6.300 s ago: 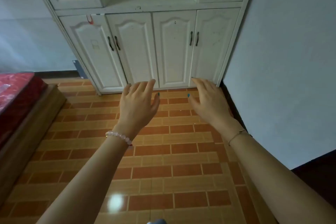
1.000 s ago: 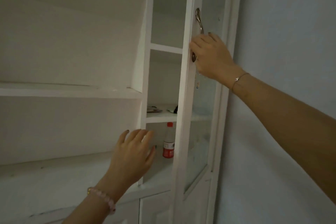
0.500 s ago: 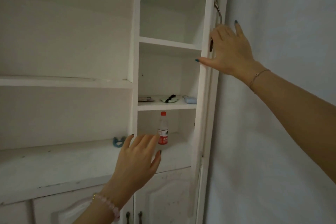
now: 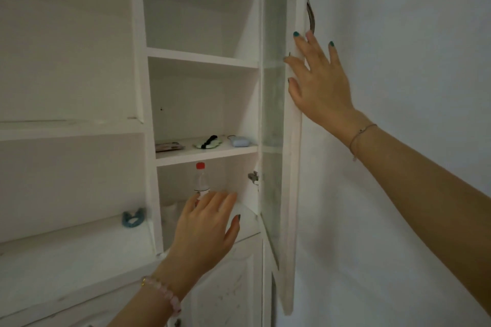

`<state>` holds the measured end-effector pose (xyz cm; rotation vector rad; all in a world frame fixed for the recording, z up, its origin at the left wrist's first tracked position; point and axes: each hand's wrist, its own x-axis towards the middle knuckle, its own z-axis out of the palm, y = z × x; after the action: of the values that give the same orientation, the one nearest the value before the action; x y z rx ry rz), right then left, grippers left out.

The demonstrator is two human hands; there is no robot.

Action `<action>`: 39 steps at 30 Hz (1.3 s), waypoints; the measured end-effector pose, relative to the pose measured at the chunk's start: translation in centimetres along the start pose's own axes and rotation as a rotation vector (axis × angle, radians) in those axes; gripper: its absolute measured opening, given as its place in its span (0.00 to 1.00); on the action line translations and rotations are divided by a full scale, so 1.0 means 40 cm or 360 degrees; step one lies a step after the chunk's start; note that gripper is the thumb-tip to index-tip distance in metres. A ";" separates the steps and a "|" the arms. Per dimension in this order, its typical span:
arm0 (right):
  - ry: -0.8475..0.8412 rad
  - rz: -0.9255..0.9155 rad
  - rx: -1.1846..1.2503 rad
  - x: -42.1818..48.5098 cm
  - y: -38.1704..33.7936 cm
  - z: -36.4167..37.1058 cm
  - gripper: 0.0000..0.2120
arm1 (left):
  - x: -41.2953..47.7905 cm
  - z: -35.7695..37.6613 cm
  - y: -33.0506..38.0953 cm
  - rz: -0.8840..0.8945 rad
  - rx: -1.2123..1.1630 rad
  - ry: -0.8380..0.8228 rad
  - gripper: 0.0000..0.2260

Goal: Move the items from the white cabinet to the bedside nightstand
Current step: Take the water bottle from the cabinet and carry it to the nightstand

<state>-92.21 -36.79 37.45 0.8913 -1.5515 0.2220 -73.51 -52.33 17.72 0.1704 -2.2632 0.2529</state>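
Here, in the white cabinet (image 4: 202,60) by a pale wall (image 4: 398,34), the bottle (image 4: 201,180) stands at twelve o'clock of the left hand (image 4: 204,228), fingers (image 4: 212,202) spread; the right hand (image 4: 321,85) lies flat on the door (image 4: 292,167).

A smooth wall painted pale bluish white (image 4: 411,34) fills the right side of the view from top to bottom, evenly lit and slightly darker toward the lower right. It runs just beside the white cabinet (image 4: 66,66), whose open glass-paned door (image 4: 273,114) stands almost edge-on in front of it. Near the bottom edge, left of centre, a bracelet of round pale-pink beads with one gold bead (image 4: 164,292) circles a wrist. A thin cord bracelet with a tiny charm (image 4: 362,133) circles the other wrist, at the right.
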 end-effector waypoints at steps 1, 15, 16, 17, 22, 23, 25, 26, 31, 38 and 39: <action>-0.0003 0.0008 -0.0045 -0.008 0.013 -0.001 0.19 | 0.005 0.005 0.002 0.0012 -0.0010 -0.0003 0.18; -0.0322 0.0300 -0.0582 -0.112 0.165 0.018 0.15 | 0.058 0.055 0.055 0.0108 -0.0183 -0.0085 0.20; -0.0379 0.0307 -0.0578 -0.124 0.178 0.023 0.18 | 0.060 0.057 0.057 0.0109 -0.0186 -0.0080 0.20; -0.0510 0.0341 -0.0587 -0.134 0.189 0.022 0.21 | 0.062 0.059 0.057 0.0107 -0.0189 -0.0073 0.20; -0.0722 0.0369 -0.0624 -0.150 0.222 0.007 0.27 | 0.066 0.073 0.049 0.0093 -0.0180 -0.0085 0.20; -0.0691 0.0358 -0.0575 -0.151 0.215 0.003 0.26 | 0.066 0.074 0.047 0.0092 -0.0175 -0.0093 0.20; -0.0624 0.0347 -0.0489 -0.159 0.188 0.002 0.25 | 0.064 0.076 0.042 0.0089 -0.0164 -0.0103 0.20; -0.0593 0.0333 -0.0454 -0.166 0.167 0.002 0.25 | 0.063 0.077 0.040 0.0087 -0.0164 -0.0104 0.20; -0.0495 0.0308 -0.0256 -0.239 0.021 0.010 0.24 | 0.055 0.068 0.019 0.0071 -0.0153 -0.0126 0.20; -0.0506 0.0506 0.0022 -0.347 -0.137 0.003 0.23 | 0.054 0.024 -0.036 0.0068 -0.0177 -0.0088 0.21; -0.0517 0.0533 0.0045 -0.357 -0.153 0.000 0.24 | 0.051 0.021 -0.043 0.0061 -0.0190 -0.0077 0.20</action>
<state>-89.28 -35.22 22.28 0.7082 -2.0048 0.3517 -75.09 -54.27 18.98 0.0708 -2.3241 0.1344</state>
